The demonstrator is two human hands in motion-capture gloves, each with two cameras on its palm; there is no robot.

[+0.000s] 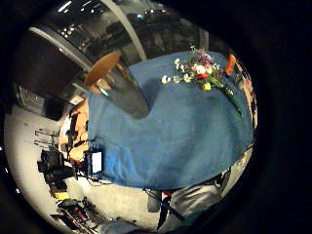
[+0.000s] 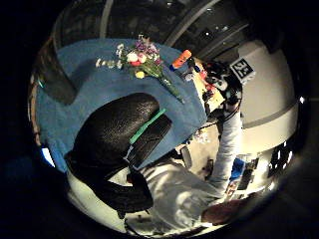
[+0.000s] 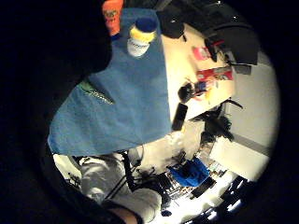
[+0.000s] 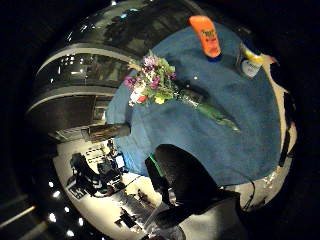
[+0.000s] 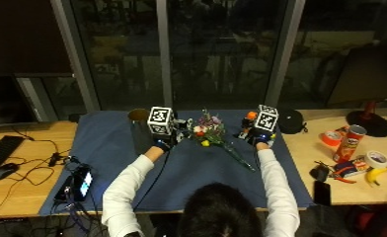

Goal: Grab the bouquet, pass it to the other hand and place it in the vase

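- Left hand (image 5: pixel 162 143) raised over the blue cloth (image 5: pixel 114 148), beside the vase (image 5: pixel 141 131); finger state impossible to tell.
- Right hand (image 5: pixel 262 139) raised right of the bouquet (image 5: pixel 213 136); fingers likewise unclear.

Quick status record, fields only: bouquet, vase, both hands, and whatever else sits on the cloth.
bouquet: lying flat on the blue cloth, blooms toward the windows, stems toward the person; not held
vase: dark, upright at the cloth's far left, holds no flowers
left hand: raised over the cloth between vase and bouquet, holding nothing; fingers not readable
right hand: raised over the cloth right of the bouquet, holding nothing; fingers not readable
also on cloth: orange bottle, white bottle with yellow band and blue cap
task stage: pickup not yet made
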